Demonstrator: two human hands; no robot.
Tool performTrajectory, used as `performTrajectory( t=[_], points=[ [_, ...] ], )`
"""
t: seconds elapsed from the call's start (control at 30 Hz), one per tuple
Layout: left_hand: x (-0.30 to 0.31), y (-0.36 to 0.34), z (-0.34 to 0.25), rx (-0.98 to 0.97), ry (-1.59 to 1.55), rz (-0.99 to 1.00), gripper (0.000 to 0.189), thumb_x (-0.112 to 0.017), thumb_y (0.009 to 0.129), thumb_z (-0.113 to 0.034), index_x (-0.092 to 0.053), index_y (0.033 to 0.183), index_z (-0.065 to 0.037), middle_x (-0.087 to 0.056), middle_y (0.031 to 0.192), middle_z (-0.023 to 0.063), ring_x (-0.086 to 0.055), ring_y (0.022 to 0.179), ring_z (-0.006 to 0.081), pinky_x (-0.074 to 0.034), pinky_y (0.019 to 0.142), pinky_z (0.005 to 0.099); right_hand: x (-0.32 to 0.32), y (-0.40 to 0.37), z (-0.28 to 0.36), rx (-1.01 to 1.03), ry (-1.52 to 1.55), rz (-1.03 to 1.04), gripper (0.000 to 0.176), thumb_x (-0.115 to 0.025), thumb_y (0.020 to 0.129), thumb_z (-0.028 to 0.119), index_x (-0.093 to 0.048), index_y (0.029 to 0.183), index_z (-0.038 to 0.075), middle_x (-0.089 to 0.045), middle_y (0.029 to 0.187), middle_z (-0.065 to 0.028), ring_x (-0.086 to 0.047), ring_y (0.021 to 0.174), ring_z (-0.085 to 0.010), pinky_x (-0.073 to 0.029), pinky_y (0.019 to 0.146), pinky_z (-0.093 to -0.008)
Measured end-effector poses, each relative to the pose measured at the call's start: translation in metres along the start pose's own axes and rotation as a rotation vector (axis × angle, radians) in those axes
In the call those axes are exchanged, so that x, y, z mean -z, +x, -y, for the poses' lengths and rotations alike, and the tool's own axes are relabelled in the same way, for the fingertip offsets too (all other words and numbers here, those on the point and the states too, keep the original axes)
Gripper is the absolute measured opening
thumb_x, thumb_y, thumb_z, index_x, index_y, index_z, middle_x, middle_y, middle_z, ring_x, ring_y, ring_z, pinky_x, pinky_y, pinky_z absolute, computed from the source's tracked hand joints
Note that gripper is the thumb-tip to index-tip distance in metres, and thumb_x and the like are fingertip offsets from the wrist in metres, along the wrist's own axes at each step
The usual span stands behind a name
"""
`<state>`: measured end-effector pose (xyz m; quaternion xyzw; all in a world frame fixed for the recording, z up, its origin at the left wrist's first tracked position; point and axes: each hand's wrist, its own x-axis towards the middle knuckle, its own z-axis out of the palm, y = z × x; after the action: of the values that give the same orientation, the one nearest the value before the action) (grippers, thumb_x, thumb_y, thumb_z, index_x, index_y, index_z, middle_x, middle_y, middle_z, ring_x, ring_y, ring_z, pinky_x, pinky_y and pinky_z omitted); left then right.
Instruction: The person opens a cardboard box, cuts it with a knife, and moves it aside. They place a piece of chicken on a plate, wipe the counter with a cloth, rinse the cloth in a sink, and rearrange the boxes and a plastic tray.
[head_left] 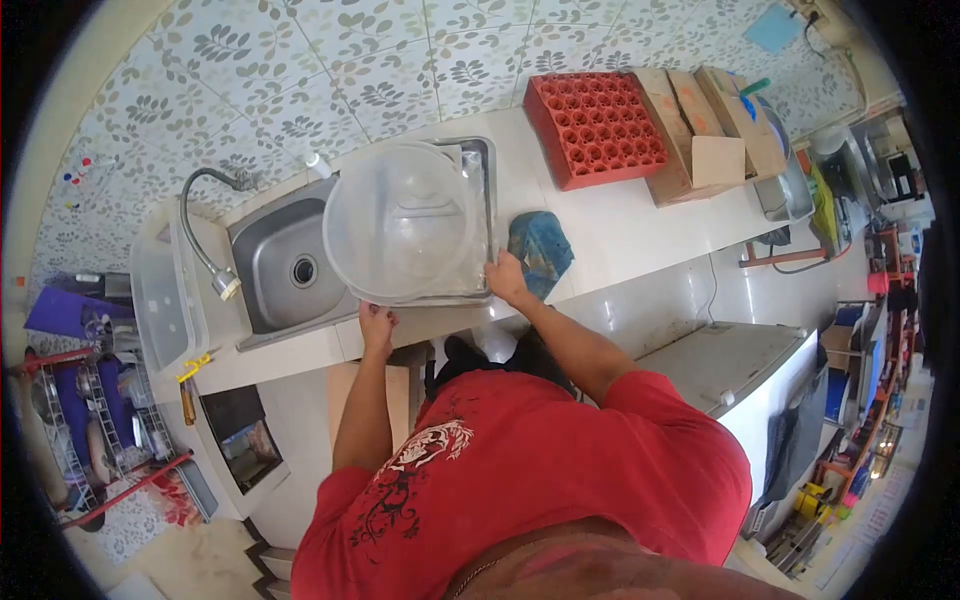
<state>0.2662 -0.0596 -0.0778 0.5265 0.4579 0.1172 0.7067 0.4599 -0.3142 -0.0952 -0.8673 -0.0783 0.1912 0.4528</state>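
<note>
A large round translucent plastic basin (375,225) lies over the right part of the sink area. Beneath it and to its right shows a rectangular metal tray (488,190) with a raised rim; most of it is hidden. My left hand (377,328) is closed at the basin's near rim, fingertips partly hidden. At the tray's near right corner, my right hand (507,277) is closed on the edge. Just right of that hand sits a crumpled blue-green cloth (540,250), apart from the fingers.
Left are a steel sink bowl (290,270), a curved faucet (190,215) and a clear plastic bin (165,300). A red egg tray stack (605,125) and cardboard boxes (690,140) stand on the counter (610,235). A white appliance (735,365) is below right.
</note>
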Motion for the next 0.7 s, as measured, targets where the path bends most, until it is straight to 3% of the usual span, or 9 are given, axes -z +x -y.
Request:
performTrajectory(
  t=[0.03,0.13,0.27,0.33,0.47,0.5,0.6,0.7],
  points=[
    [-0.004,-0.011,-0.006,-0.034,-0.009,-0.007,0.029,-0.061,0.096,-0.003,-0.05,0.123,-0.005,-0.052,0.089,0.0031,-0.055,0.068,0.0139,-0.051,0.059,0.0298,0.011,-0.01,0.008,0.067,0.07,-0.041,0.028,-0.059,0.086,0.014,-0.064,0.102,-0.008,-0.068,0.094,-0.0332,-0.067,0.095,-0.0501,-0.052,0.087,-0.0507],
    [-0.007,-0.044,-0.03,-0.11,0.014,0.013,0.027,-0.063,0.097,-0.006,-0.051,0.121,-0.003,-0.051,0.086,0.0022,-0.055,0.069,0.0132,-0.05,0.063,0.0283,0.042,-0.029,0.026,0.073,0.153,-0.035,0.035,-0.056,0.084,0.011,-0.065,0.113,-0.006,-0.071,0.095,-0.0282,-0.07,0.093,-0.0429,-0.053,0.085,-0.0463],
    [-0.054,-0.056,-0.09,-0.224,0.027,0.083,0.029,-0.067,0.099,-0.012,-0.051,0.119,0.0,-0.051,0.083,0.0015,-0.055,0.069,0.0123,-0.048,0.065,0.0271,0.102,-0.038,0.06,0.078,0.255,-0.191,0.029,-0.056,0.084,0.011,-0.065,0.103,-0.009,-0.069,0.087,-0.0284,-0.069,0.082,-0.0403,-0.053,0.08,-0.0458],
    [-0.091,-0.052,-0.114,-0.278,0.084,0.153,0.029,-0.064,0.102,-0.017,-0.052,0.126,-0.004,-0.057,0.09,0.003,-0.057,0.074,0.0121,-0.05,0.069,0.0278,0.133,-0.024,0.058,-0.002,0.256,-0.229,0.027,-0.056,0.084,0.01,-0.065,0.101,-0.009,-0.07,0.083,-0.0238,-0.069,0.077,-0.0338,-0.053,0.075,-0.0433],
    [-0.171,-0.068,-0.168,-0.37,0.147,0.268,0.041,-0.057,0.106,-0.025,-0.048,0.142,-0.006,-0.062,0.102,0.0061,-0.06,0.083,0.0129,-0.051,0.074,0.0288,0.198,0.001,0.074,-0.052,0.592,-0.319,0.023,-0.056,0.082,0.006,-0.065,0.097,-0.009,-0.068,0.08,-0.0137,-0.065,0.072,-0.0224,-0.051,0.068,-0.0375],
    [-0.181,-0.074,-0.173,-0.402,0.183,0.308,0.047,-0.054,0.108,-0.027,-0.044,0.149,-0.007,-0.063,0.108,0.0072,-0.06,0.089,0.0138,-0.052,0.077,0.0294,0.211,0.011,0.076,-0.074,0.622,-0.365,0.022,-0.055,0.082,0.005,-0.064,0.096,-0.009,-0.068,0.08,-0.0124,-0.064,0.072,-0.021,-0.051,0.068,-0.0365],
    [-0.191,-0.085,-0.163,-0.498,0.201,0.368,0.044,-0.053,0.108,-0.026,-0.045,0.147,-0.008,-0.063,0.107,0.0068,-0.061,0.088,0.014,-0.052,0.076,0.0288,0.232,0.035,0.058,-0.073,0.72,-0.485,0.018,-0.056,0.082,0.003,-0.063,0.093,-0.009,-0.067,0.081,-0.0121,-0.063,0.072,-0.0202,-0.05,0.069,-0.0357],
    [-0.174,-0.095,-0.131,-0.433,0.222,0.298,0.045,-0.054,0.108,-0.027,-0.045,0.148,-0.008,-0.063,0.107,0.0068,-0.061,0.089,0.014,-0.052,0.076,0.0284,0.248,0.062,0.035,-0.08,0.699,-0.586,0.016,-0.057,0.082,0.003,-0.063,0.093,-0.008,-0.067,0.081,-0.0121,-0.063,0.073,-0.0205,-0.05,0.071,-0.0363]
  ],
)
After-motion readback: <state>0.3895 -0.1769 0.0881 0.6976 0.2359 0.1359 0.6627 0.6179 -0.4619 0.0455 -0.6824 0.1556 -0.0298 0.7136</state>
